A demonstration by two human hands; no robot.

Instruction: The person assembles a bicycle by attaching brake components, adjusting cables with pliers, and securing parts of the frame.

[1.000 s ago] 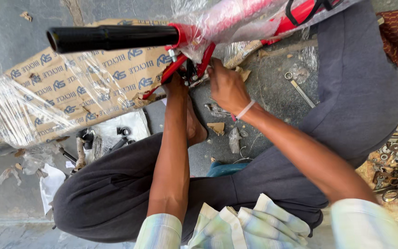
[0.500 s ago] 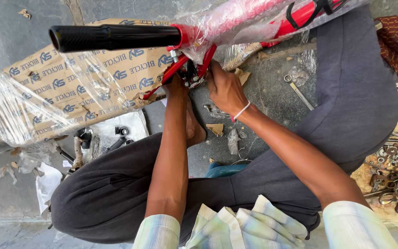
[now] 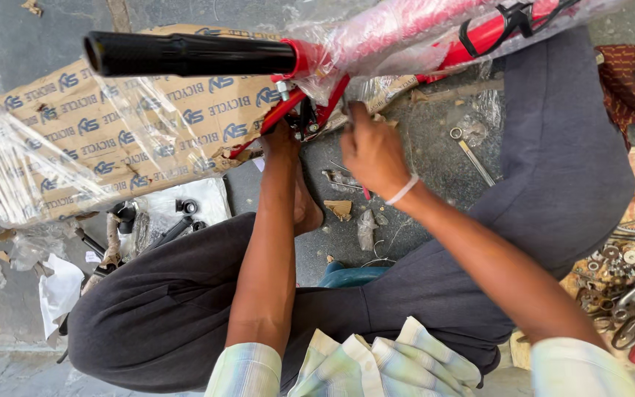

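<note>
- The red bike frame [image 3: 435, 33], still partly wrapped in clear plastic, lay across the top of the view, with a black tube [image 3: 185, 54] sticking out from its left end.
- Left hand [image 3: 281, 140] was pushed up against the frame's red stays, right under the clamp where the black tube goes in. Fingers were tucked out of sight behind the metal, so I couldn't tell what they were gripping, if anything.
- Right hand [image 3: 372, 151] sat just right of that same joint, fingers curled and pinched on something small near the frame; couldn't make out what.
- A flattened cardboard box [image 3: 134, 125] under plastic wrap lay below the frame's left end.
- A spanner [image 3: 468, 151] rested on the concrete below the frame, right of the hands.
- A heap of nuts, washers and tools [image 3: 626, 287] was well below the frame's right end.
</note>
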